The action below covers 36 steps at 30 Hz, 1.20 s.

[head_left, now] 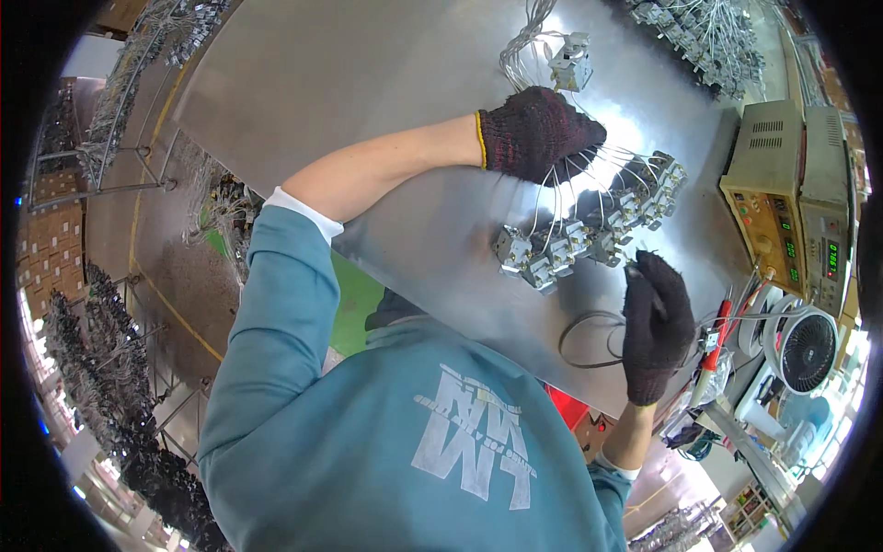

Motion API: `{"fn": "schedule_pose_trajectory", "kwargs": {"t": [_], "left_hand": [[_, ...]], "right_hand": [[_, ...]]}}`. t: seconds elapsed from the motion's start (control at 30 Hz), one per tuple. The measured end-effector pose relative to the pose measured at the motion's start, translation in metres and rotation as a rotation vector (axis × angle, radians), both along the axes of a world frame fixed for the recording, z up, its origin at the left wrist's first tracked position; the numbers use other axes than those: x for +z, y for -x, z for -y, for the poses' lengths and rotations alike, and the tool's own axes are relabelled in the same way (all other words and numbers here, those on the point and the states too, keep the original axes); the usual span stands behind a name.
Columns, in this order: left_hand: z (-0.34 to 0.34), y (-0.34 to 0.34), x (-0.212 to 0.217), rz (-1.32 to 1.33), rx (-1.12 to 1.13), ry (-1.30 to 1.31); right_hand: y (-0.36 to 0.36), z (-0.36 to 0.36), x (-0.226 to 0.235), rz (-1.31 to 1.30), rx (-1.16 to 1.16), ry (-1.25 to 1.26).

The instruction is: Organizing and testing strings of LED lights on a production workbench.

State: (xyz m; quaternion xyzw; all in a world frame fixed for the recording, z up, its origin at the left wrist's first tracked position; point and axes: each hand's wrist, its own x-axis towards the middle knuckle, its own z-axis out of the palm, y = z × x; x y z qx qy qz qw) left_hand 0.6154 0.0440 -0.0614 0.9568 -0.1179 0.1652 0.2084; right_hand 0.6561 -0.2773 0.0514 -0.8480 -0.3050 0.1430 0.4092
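Clutching thin white wires point(549, 201), one gloved left hand point(538, 136) is closed above a shiny metal bench point(414, 230). The wires run down to a slanting row of small metal parts point(513, 248) on the bench, packed too closely to count surely. One right hand point(658, 317), also in a dark glove, has its curled fingers just beside the row; whether they grip anything, I cannot tell. Near it lies a loop of dark cable point(572, 361).

Beyond the left hand sits one separate metal part point(570, 64), beside a bundle of pale wires point(524, 46). Large white lettering point(474, 442) marks the person's one teal sweatshirt point(349, 414). To the right stand two meter boxes, a beige one point(763, 152) with three lit green number displays and a grey one point(825, 170) with one. Below them are one red-handled tool point(720, 324) and a round fan point(808, 350)
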Motion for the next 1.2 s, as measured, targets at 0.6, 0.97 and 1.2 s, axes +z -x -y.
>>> {"fn": "schedule_pose_trajectory", "kwargs": {"t": [0.6, 0.97, 1.2], "left_hand": [[0.007, -0.001, 0.005, 0.0, 0.116, 0.071], [0.01, -0.008, -0.012, 0.168, 0.183, -0.001], [0.01, -0.009, -0.01, 0.116, 0.15, 0.051]], "right_hand": [[0.003, -0.005, -0.006, 0.233, 0.126, -0.034], [0.017, -0.041, 0.005, 0.549, 0.285, 0.223], [0.006, -0.039, 0.008, 0.411, 0.261, 0.115]]}}
